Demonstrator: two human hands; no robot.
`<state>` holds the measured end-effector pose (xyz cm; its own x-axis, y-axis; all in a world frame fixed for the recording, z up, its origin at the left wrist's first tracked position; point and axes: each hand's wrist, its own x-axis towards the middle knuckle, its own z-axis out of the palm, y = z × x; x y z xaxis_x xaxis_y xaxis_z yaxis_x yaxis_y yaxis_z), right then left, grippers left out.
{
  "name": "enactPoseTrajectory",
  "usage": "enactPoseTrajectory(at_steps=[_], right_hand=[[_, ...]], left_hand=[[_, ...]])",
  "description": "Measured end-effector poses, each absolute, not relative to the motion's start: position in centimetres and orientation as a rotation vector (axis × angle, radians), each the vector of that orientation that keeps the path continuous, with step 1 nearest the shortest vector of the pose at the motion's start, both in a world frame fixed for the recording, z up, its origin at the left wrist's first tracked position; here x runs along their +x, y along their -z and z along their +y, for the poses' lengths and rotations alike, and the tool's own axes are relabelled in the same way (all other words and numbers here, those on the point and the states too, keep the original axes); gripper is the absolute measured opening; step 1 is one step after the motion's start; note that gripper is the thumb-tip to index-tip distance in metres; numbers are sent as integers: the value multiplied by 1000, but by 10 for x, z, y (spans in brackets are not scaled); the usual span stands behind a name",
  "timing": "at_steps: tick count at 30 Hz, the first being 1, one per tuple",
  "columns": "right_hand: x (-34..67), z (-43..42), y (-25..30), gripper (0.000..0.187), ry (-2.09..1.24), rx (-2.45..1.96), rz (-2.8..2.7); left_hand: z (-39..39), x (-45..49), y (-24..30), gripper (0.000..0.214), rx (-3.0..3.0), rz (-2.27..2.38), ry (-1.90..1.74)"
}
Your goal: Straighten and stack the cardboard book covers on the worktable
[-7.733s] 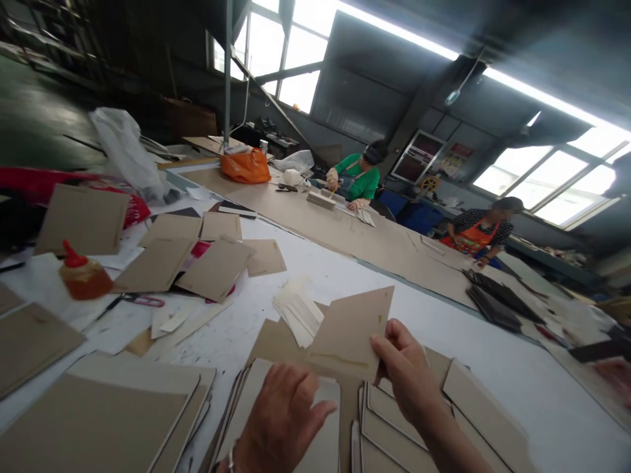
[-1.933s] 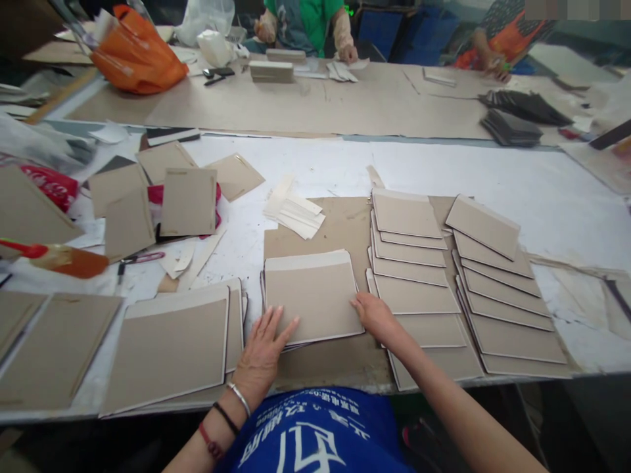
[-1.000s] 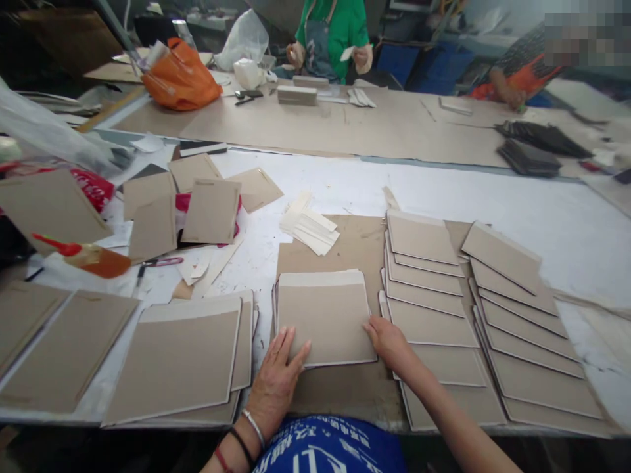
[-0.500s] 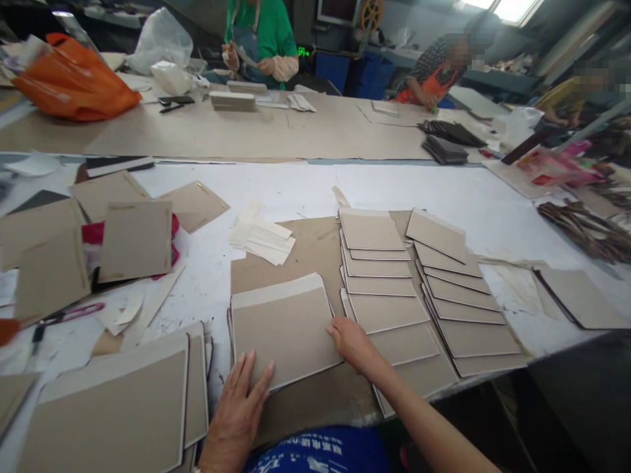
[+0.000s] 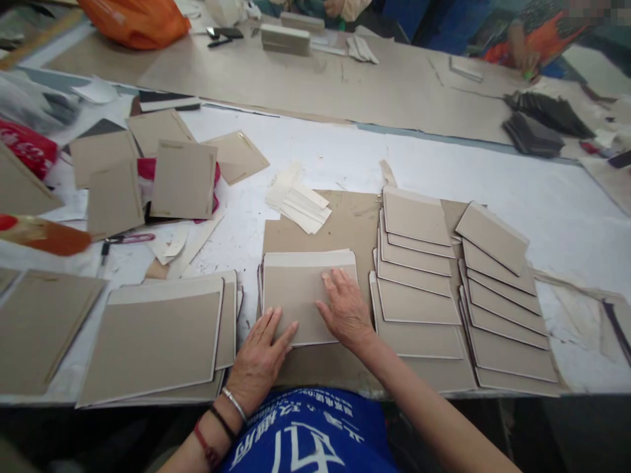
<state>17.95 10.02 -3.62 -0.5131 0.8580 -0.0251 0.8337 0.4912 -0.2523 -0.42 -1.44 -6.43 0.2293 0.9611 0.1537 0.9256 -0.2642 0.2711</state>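
Observation:
A beige panel (image 5: 300, 282) with a pale strip along its far edge lies on top of a small stack in front of me. My left hand (image 5: 261, 348) rests on its near left corner, fingers stretched out. Flat on the panel's right side lies my right hand (image 5: 342, 305), its fingers spread and holding nothing. Under the stack is a brown board (image 5: 315, 236). To the right, overlapping panels (image 5: 419, 302) form one column, and a second column of panels (image 5: 510, 348) is fanned out beyond it. A stack of larger panels (image 5: 162, 341) sits left of my left hand.
White strips (image 5: 303, 207) lie beyond the stack. Loose square panels (image 5: 182, 177), a pink-handled tool (image 5: 131, 238) and an orange-brown bottle (image 5: 44, 234) are at the left. Across the far table are an orange bag (image 5: 138, 23), dark pieces (image 5: 532, 135) and a co-worker's hand (image 5: 525, 59).
My right hand has moved from gripping the panel's right edge to lying flat on top. The panel now sits squarer on the stack. The view has tipped downward and turned left.

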Motion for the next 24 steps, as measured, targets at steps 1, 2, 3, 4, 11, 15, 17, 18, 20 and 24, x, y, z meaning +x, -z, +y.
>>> enactPoseTrajectory(at_steps=[1, 2, 3, 4, 11, 15, 17, 18, 20, 24], right_hand=[[173, 100, 42, 56, -383, -1436, -2653], [168, 99, 48, 59, -405, -1398, -2678], [164, 99, 52, 61, -424, -1373, -2693], [161, 99, 55, 62, -437, -1356, -2697], [180, 113, 53, 44, -566, -1394, -2384], [218, 115, 43, 36, -515, -1783, -1947], [233, 107, 41, 32, -571, -1824, -2028], [239, 103, 41, 31, -614, -1821, -2101], [244, 93, 42, 32, -676, -1821, -2202], [240, 85, 48, 33, -682, -1921, -2166]], left_hand=[[-14, -4, 64, 42, 2360, 1825, -432], [-14, -4, 64, 43, 2359, 1827, -418], [-14, -4, 64, 43, 2364, 1831, -403], [-14, -3, 64, 43, 2371, 1838, -389], [-10, -1, 65, 43, 2428, 1868, -432], [-13, 3, 64, 45, 2308, 1870, -513], [-15, 7, 63, 48, 2146, 1935, -619], [-16, 8, 63, 50, 2031, 1974, -686], [-15, 10, 62, 56, 1702, 2029, -785], [-6, 9, 56, 57, 869, 1937, -846]])
